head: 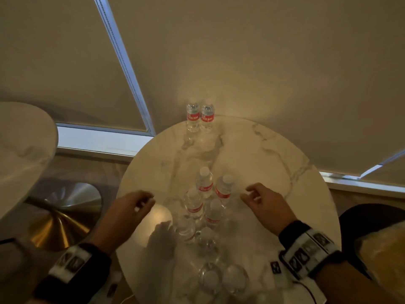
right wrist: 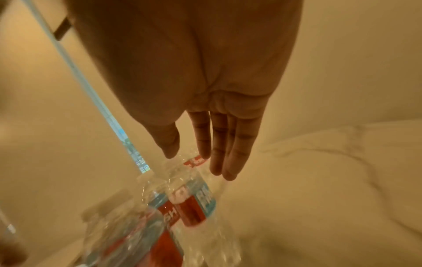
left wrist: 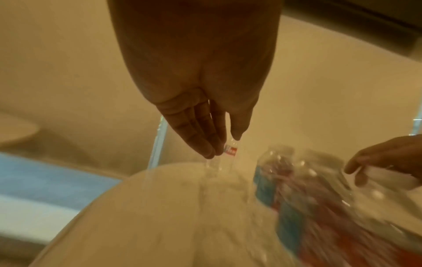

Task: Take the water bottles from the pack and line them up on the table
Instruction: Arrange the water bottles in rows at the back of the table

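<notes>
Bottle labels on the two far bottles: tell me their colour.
Red with white lettering, on the two far bottles; the head view shows it best.

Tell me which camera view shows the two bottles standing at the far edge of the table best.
The head view: the two far bottles stand upright side by side at the round table's far edge, red labels readable. The left wrist view shows only a label sliver past the left hand's fingertips; the right wrist view a similar red scrap, identity uncertain.
</notes>
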### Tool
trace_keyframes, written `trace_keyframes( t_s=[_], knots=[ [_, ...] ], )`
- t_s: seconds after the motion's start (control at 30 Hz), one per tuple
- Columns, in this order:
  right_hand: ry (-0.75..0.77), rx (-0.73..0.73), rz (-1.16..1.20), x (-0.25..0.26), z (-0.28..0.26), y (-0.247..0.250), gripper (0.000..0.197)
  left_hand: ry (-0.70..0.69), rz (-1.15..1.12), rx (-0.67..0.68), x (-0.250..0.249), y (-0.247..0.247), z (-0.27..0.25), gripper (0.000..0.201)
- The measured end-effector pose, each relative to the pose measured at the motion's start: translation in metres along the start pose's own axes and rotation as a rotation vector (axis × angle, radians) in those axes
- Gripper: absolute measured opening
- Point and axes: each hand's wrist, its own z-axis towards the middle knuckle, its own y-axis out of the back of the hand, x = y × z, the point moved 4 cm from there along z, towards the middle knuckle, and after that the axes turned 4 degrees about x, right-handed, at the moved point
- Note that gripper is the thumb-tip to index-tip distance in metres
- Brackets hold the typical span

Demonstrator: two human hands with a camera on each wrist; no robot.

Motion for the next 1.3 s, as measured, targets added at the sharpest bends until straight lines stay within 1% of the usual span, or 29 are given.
trace_keyframes(
  t_s=[0.03, 0.1, 0.17, 0.23, 0.27, 0.3, 0.37, 0.4, 0.5, 0.57, 0.63, 0.77, 0.9, 1.0, 1.1, 1.3],
  knots=[
    [0.025, 0.006, -0.057, 0.015, 0.016, 0.000, 0.037, -0.066, -0.006, -0.009, -0.013, 0.006, 0.024, 0.019],
    [0.061, 0.045, -0.205, 0.040, 0.041, -0.005, 0.045, -0.192, -0.033, 0.019, -0.044, 0.008, 0.069, 0.023],
    [0.060, 0.105, -0.340, 0.056, 0.056, -0.013, 0.050, -0.273, -0.047, 0.122, -0.076, 0.000, 0.103, 0.036],
    [0.043, 0.142, -0.414, 0.063, 0.061, -0.021, 0.045, -0.340, 0.009, 0.255, -0.101, -0.015, 0.125, 0.051],
    [0.035, 0.137, -0.429, 0.063, 0.064, -0.023, 0.040, -0.379, 0.064, 0.310, -0.110, -0.023, 0.133, 0.055],
    [0.027, 0.122, -0.434, 0.063, 0.066, -0.023, 0.036, -0.421, 0.119, 0.344, -0.117, -0.030, 0.140, 0.052],
    [-0.001, 0.094, -0.425, 0.060, 0.072, -0.016, 0.032, -0.508, 0.186, 0.354, -0.127, -0.038, 0.154, 0.038],
    [-0.019, 0.087, -0.415, 0.058, 0.078, -0.010, 0.031, -0.531, 0.193, 0.360, -0.130, -0.040, 0.162, 0.033],
    [-0.059, 0.069, -0.426, 0.049, 0.103, 0.010, 0.032, -0.578, 0.212, 0.413, -0.139, -0.045, 0.190, 0.033],
    [-0.064, 0.045, -0.457, 0.044, 0.130, 0.024, 0.032, -0.608, 0.228, 0.431, -0.150, -0.044, 0.215, 0.033],
    [-0.060, 0.016, -0.483, 0.041, 0.161, 0.038, 0.030, -0.620, 0.204, 0.409, -0.165, -0.040, 0.244, 0.032],
    [-0.052, -0.036, -0.473, 0.037, 0.230, 0.063, 0.029, -0.629, 0.171, 0.311, -0.190, -0.031, 0.307, 0.031],
    [0.007, -0.060, -0.497, 0.043, 0.286, 0.077, 0.028, -0.617, 0.179, 0.215, -0.203, -0.023, 0.355, 0.032],
    [0.045, -0.075, -0.509, 0.051, 0.313, 0.082, 0.026, -0.612, 0.204, 0.163, -0.208, -0.020, 0.379, 0.032],
    [0.060, -0.067, -0.502, 0.054, 0.332, 0.083, 0.030, -0.581, 0.210, 0.124, -0.207, -0.020, 0.393, 0.032],
    [0.114, -0.049, -0.492, 0.060, 0.350, 0.076, 0.030, -0.527, 0.208, 0.085, -0.199, -0.025, 0.407, 0.033]
  ],
)
